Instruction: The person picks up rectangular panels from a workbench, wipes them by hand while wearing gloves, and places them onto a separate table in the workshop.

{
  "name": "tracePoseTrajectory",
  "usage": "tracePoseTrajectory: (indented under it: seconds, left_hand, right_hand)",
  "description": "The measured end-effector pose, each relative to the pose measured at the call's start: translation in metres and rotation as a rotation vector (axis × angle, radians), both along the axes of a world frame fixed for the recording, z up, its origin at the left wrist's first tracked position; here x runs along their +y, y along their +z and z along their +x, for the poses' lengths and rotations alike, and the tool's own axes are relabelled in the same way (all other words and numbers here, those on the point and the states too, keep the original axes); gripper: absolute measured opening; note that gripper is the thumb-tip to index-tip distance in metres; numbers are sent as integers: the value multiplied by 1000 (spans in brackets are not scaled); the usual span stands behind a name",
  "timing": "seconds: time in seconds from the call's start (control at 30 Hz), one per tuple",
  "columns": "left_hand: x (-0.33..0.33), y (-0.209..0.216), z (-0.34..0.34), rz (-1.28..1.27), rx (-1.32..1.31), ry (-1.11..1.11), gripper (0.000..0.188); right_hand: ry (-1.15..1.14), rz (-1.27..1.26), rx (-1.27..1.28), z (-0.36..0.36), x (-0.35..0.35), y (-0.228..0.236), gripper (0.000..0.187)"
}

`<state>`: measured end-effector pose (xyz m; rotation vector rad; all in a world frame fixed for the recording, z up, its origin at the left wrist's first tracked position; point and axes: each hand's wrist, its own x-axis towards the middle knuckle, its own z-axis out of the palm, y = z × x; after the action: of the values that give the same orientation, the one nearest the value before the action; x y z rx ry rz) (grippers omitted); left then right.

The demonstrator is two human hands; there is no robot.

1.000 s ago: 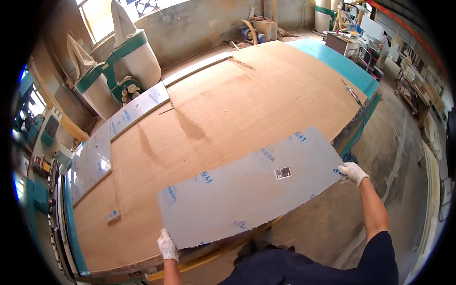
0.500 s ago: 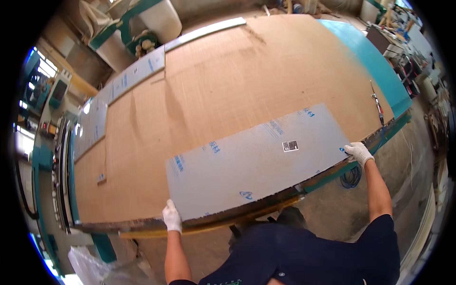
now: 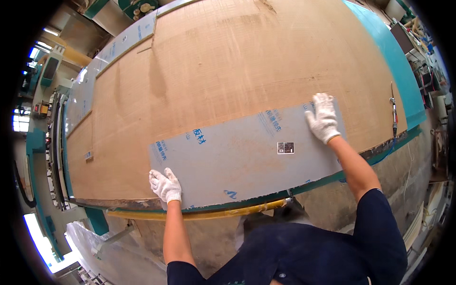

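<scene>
A flat grey panel with blue print and a small dark label lies along the near edge of a large wooden board. Both my hands wear white knit gloves. My left hand rests on the panel's near left corner, its fingers apart and not wrapped around the edge. Toward the far right corner, my right hand lies flat on the panel with fingers stretched forward and the thumb out to the side. Neither hand grips anything.
Grey film-covered strips line the board's far left side. A slim tool with a thin metal tip lies near the right edge, beside a teal surface. A yellow bar runs below the front edge; clear plastic sheeting hangs at lower left.
My right hand has left the near right corner and now lies flat near the far right one. My left hand has moved onto the panel's corner. The view has tilted nearer.
</scene>
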<state>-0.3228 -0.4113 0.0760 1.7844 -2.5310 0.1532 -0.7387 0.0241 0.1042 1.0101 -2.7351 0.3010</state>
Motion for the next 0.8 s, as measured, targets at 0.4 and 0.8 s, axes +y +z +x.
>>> tracePoseTrajectory:
  seconds: [0.4, 0.8]
  left_hand:
    - [1, 15, 4, 31, 62, 46, 78]
    - [21, 14, -19, -48, 176, -97, 80]
  right_hand:
    - [602, -28, -554, 150, -290, 66, 63]
    - [550, -91, -424, 271, -464, 22, 78]
